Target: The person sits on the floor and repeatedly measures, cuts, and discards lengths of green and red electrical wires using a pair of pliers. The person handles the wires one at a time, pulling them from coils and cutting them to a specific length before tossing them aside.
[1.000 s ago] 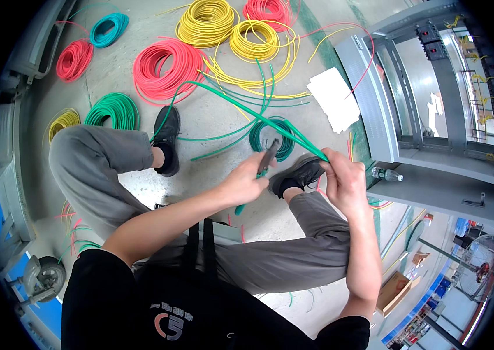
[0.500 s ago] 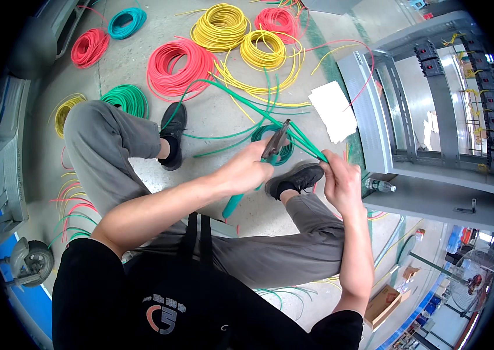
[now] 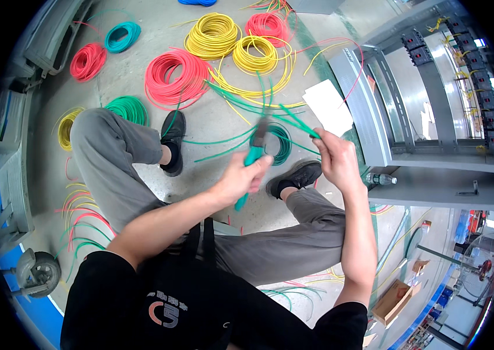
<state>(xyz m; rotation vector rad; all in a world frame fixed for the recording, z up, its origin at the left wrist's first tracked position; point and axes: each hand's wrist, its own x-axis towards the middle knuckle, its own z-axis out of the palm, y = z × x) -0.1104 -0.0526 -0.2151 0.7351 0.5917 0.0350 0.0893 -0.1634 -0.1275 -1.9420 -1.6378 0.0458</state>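
My left hand [image 3: 244, 178] is wrapped round the green handles of a pair of cutting pliers [image 3: 257, 143], jaws pointing away from me and smeared by motion. To the right, my right hand [image 3: 338, 156] pinches a small bundle of green wires [image 3: 299, 122] between thumb and fingers. The bundle's ends stick out up and left, apart from the plier jaws. Beyond the pliers, other green wire lengths [image 3: 229, 93] stretch leftward. A dark green wire coil [image 3: 280, 146] lies on the floor between my shoes, just behind the pliers.
Red [image 3: 176, 73], yellow [image 3: 212, 36] and green [image 3: 127, 109] wire coils lie on the floor ahead and left. White sheets [image 3: 328, 108] lie beside a grey metal cabinet [image 3: 369, 111] at right. A plastic bottle [image 3: 381, 179] lies by its base; a caster wheel [image 3: 43, 271] stands at lower left.
The pliers have come down and left, away from the wires. The green wires in my right hand now end a short way beyond my fingers, where they ran on past the jaws before.
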